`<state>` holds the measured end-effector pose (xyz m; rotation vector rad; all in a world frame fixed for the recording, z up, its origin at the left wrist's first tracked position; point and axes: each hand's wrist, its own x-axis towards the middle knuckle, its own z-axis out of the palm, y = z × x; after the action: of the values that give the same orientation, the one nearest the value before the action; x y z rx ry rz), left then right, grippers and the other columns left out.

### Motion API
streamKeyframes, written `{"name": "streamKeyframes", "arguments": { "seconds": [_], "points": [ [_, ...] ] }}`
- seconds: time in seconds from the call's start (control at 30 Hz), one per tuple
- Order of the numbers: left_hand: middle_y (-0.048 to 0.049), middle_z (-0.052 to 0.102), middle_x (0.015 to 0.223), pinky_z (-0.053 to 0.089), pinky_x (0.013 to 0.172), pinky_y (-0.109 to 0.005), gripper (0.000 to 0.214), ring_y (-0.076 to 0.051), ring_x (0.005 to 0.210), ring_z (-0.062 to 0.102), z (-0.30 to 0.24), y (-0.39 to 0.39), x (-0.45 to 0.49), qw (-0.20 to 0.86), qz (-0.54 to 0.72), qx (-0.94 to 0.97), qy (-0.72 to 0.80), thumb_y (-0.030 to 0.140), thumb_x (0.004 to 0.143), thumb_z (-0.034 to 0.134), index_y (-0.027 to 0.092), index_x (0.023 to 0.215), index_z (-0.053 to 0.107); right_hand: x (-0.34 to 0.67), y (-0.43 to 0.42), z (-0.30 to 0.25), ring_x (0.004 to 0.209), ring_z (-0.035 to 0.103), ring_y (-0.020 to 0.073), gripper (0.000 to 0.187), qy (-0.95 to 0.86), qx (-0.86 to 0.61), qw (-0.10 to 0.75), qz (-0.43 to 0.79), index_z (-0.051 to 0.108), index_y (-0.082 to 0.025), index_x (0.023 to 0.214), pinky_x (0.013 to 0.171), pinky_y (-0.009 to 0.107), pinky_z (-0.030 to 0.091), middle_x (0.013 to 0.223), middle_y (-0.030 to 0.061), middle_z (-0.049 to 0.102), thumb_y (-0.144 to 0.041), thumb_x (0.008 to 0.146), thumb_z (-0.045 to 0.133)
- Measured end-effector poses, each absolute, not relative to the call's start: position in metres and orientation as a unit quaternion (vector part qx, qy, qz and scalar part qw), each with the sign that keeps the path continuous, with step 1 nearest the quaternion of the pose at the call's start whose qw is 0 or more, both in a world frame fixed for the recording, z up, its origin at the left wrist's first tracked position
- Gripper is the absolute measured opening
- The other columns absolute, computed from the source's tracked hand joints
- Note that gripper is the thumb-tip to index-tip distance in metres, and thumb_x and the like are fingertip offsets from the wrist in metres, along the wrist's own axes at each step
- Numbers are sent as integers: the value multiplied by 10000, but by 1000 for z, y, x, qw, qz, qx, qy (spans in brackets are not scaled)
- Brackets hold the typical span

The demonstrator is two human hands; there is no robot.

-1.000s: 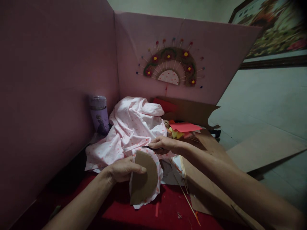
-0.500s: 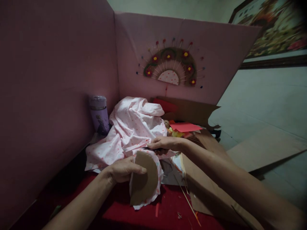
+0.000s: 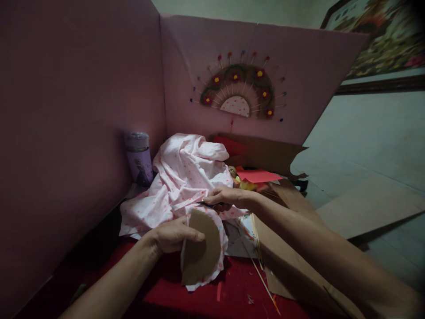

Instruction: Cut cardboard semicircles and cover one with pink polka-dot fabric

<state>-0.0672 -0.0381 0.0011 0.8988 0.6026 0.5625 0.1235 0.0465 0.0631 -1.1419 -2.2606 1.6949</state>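
Observation:
My left hand (image 3: 177,235) is closed on a brown cardboard half-circle (image 3: 203,254), its thumb lying across the front. Behind the cardboard, a rim of dotted pink-white fabric (image 3: 217,268) shows past the curved edge. Just above it, my right hand (image 3: 224,198) grips dark scissors (image 3: 201,202), mostly hidden by the fingers, with the blades pointing left at the fabric near the top of the half-circle. A large crumpled sheet of dotted pink cloth (image 3: 186,170) lies right behind both hands.
A purple tumbler (image 3: 139,161) stands left of the cloth. Red paper (image 3: 259,176), thin sticks (image 3: 262,279) and cardboard pieces (image 3: 292,261) lie to the right on a red cover (image 3: 186,305). A decorated fan shape (image 3: 237,91) hangs on the pink panel behind.
The view has shifted slightly, so everything sits a little further right. The right hand and scissors have moved slightly up relative to the half-circle. Both grips stay the same.

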Motion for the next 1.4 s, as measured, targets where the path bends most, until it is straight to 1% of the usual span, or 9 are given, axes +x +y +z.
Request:
{"name": "streamKeyframes", "arguments": {
  "seconds": [0.13,0.3,0.5,0.67,0.9,1.03,1.17,1.3,1.4],
  "points": [
    [-93,697,860,449,734,-288,283,-177,750,631,1,-38,-67,821,257,425,281,125,621,706,90,900,679,124,42,63,453,358,82,353,-747,-378,60,543,526,-164,617,435,246,256,495,-38,431,-474,782,554],
    [-92,697,858,448,735,-282,262,-174,749,631,1,-38,-68,823,253,427,275,128,628,702,89,886,680,126,43,63,468,403,100,354,-746,-376,56,547,518,-177,598,435,250,272,497,-28,429,-481,769,577],
    [-87,698,853,447,726,-277,267,-171,745,628,2,-38,-68,822,254,430,272,131,620,705,96,885,685,130,51,60,543,477,137,245,-734,-377,39,563,578,-223,671,454,253,316,571,6,502,-450,757,610],
    [-86,701,855,450,731,-275,260,-167,742,626,1,-38,-68,825,252,424,276,130,612,704,96,870,693,133,54,61,537,468,133,224,-728,-369,30,578,597,-219,683,453,253,313,584,14,509,-430,747,633],
    [-82,704,824,454,729,-273,251,-163,729,629,-3,-37,-68,829,260,414,271,110,608,699,101,859,696,119,56,72,463,387,71,306,-737,-323,-25,593,590,-162,702,437,215,277,552,-29,466,-460,773,600],
    [-79,703,816,454,710,-262,249,-157,717,627,-3,-37,-68,831,260,414,265,105,611,697,101,859,692,118,59,74,448,376,53,360,-740,-314,-34,593,583,-136,729,430,193,276,552,-47,465,-495,757,601],
    [-86,701,829,459,723,-277,260,-170,730,635,-1,-38,-68,833,258,407,271,100,614,694,99,874,685,127,62,72,431,352,42,397,-747,-314,-22,586,582,-126,717,401,181,245,554,-45,477,-522,752,588],
    [-93,702,820,467,703,-273,249,-175,721,639,2,-37,-69,823,288,395,290,106,631,683,97,880,680,141,57,71,422,355,43,453,-749,-346,-9,566,599,-117,696,380,176,225,527,-44,460,-569,725,584],
    [-111,703,851,475,704,-279,256,-188,742,645,3,-36,-68,820,308,385,291,102,656,660,91,911,675,154,44,70,413,360,39,428,-731,-385,16,564,592,-128,719,362,172,202,543,-44,470,-552,688,635]
  ]
}}
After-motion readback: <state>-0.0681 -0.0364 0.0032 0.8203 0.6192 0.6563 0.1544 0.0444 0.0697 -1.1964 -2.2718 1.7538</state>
